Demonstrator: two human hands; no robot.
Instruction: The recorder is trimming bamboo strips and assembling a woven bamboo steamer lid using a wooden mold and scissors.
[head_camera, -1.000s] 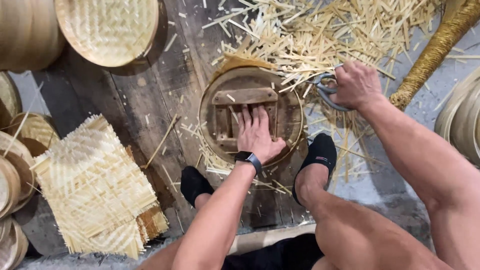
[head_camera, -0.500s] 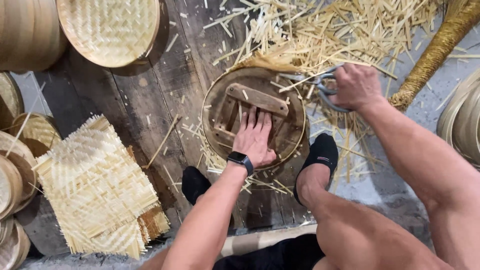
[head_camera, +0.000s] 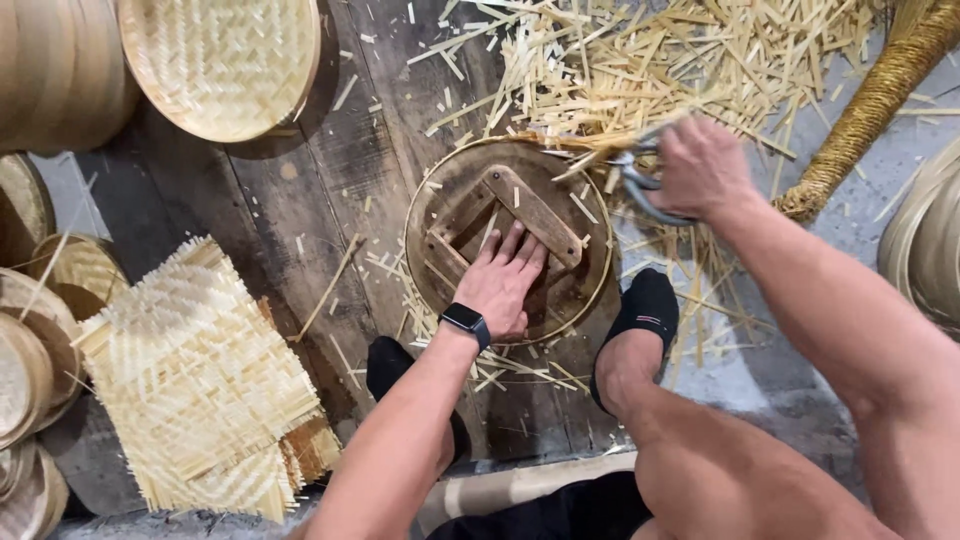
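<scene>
Two bare hands work on one round wooden form with crossed wooden battens (head_camera: 510, 235), which lies flat on the dark plank floor (head_camera: 300, 230) just beyond the person's black-socked feet (head_camera: 645, 310).

Nearest of the two, the left hand (head_camera: 503, 283) lies open and flat on the form, fingers spread against the lower batten and pressing down; it grips nothing. To do this well, that palm should bear its weight straight down so the form cannot turn or slide while the edge is cut, and the fingers should stay inside the rim, away from the blades.

At the form's upper right rim, the right hand (head_camera: 700, 165) is clenched around the grey metal shears (head_camera: 635, 180), whose blades meet the pale bamboo strips (head_camera: 575, 150) that stick out past the rim. The cut looks best kept tight along the curve, in short bites.

So the form sits directly under the left hand and just left of the right hand.

Left of the form lies a square pale woven bamboo mat (head_camera: 195, 380). Beyond the form spreads a heap of cut bamboo slivers (head_camera: 680, 60), and to its far upper left rests a round woven bamboo lid (head_camera: 220, 60).
</scene>
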